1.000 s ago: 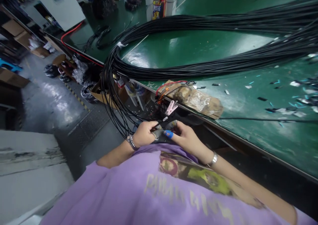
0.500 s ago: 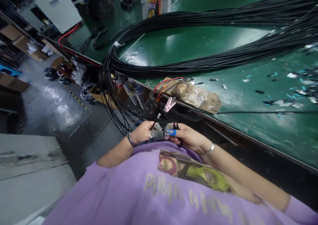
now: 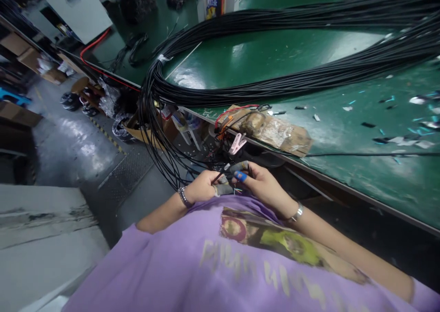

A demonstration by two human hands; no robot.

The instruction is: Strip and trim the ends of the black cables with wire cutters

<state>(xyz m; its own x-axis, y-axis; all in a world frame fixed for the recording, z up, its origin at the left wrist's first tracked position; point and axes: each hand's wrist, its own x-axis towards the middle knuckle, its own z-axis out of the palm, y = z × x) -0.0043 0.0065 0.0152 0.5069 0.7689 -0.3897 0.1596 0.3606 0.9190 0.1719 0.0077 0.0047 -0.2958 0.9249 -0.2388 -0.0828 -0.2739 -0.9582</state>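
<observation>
My left hand [image 3: 202, 186] is closed around a thin black cable [image 3: 216, 178], pinched between thumb and finger. From its grip a few fine coloured wires [image 3: 237, 191] stick out toward the right. My right hand [image 3: 266, 183] is just beside it, fingers bent together, with blue tape [image 3: 241, 176] on the thumb. Something dark shows between its fingers, too blurred to name. Grey covers wrap fingertips on both hands. From a large coil of black cables [image 3: 213, 96], loose ends [image 3: 161, 151] hang over the table edge near my left hand.
The green table [image 3: 343, 188] carries scattered cable scraps [image 3: 395, 140]. At its edge lies a taped cardboard piece [image 3: 285, 137] with red and black leads and a pink clip [image 3: 237, 143]. A cardboard box [image 3: 144, 130] and a stool [image 3: 80, 87] stand on the left.
My right hand has opened its grip somewhat and shifted slightly up and right. The dark tool seen in it before is mostly hidden now. Coloured wire ends show beside my left fingers.
</observation>
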